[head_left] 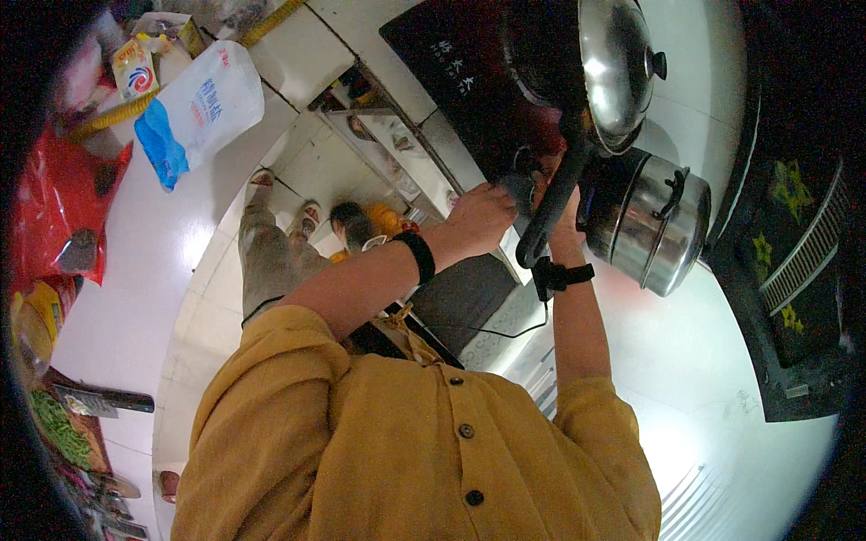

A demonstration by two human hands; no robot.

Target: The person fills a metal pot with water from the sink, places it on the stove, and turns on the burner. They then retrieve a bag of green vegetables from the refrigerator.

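My left hand (484, 218) reaches to the front edge of a black glass cooktop (451, 77), its fingers curled in against a dark rounded piece (518, 190) that may be a knob. Close by on the right is my right hand (567, 215); its fingers are mostly hidden behind the long black handle (552, 203) of a pan. A domed steel lid (618, 72) with a black knob covers that pan. Just right of my right hand stands a steel pot (663, 225) with black side handles. What either hand holds is not clear.
A white counter on the left carries a white and blue bag (203, 108), a red bag (68, 203), a cleaver (104, 398) and chopped greens (63, 431). Below lie the floor and an open cabinet (388, 144). A black panel with a grille (803, 252) is at right.
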